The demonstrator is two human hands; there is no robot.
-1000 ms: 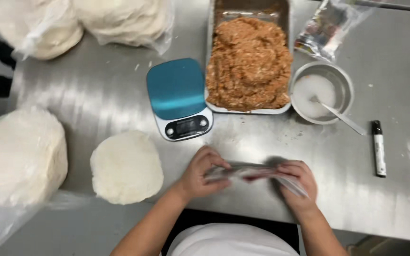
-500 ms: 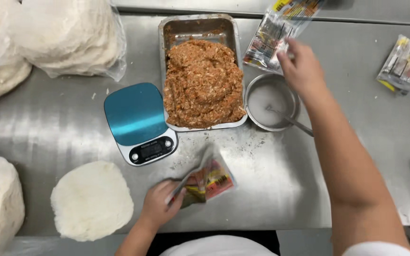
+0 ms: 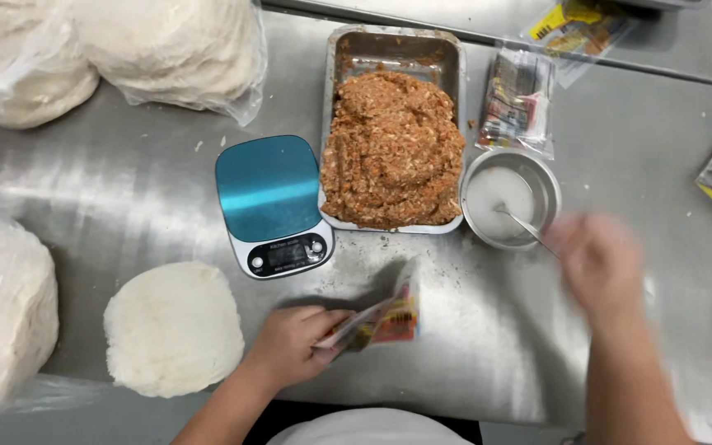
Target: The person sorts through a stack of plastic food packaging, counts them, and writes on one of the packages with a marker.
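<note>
**Right hand back from the far packets, left hand keeps the small packet**

Since half a second ago, the right hand (image 3: 599, 264) has come away from the packets at the far side and is now in the air near the round bowl, blurred by its motion; I cannot tell if its fingers are open or closed, and nothing is visible in it. The left hand (image 3: 290, 346) stays low at the near edge of the surface (image 3: 125, 189), its fingers closed on a small printed packet (image 3: 381, 317), which it holds flat just above the steel, probably to keep it ready for the other hand.

Behind it, the metal tray (image 3: 393, 49) holds a heap of minced filling (image 3: 393, 152), with its far end bare. The round metal bowl (image 3: 541, 185), just right of the tray, holds a whitish liquid with a spoon (image 3: 525, 224) standing in it. A blue kitchen scale (image 3: 269, 198) touches the left side of the tray. One stack of round wrappers (image 3: 173, 330) lies uncovered beside the left hand, while other stacks remain in plastic bags (image 3: 166, 49). More packets (image 3: 517, 99) lie beyond the bowl.
</note>
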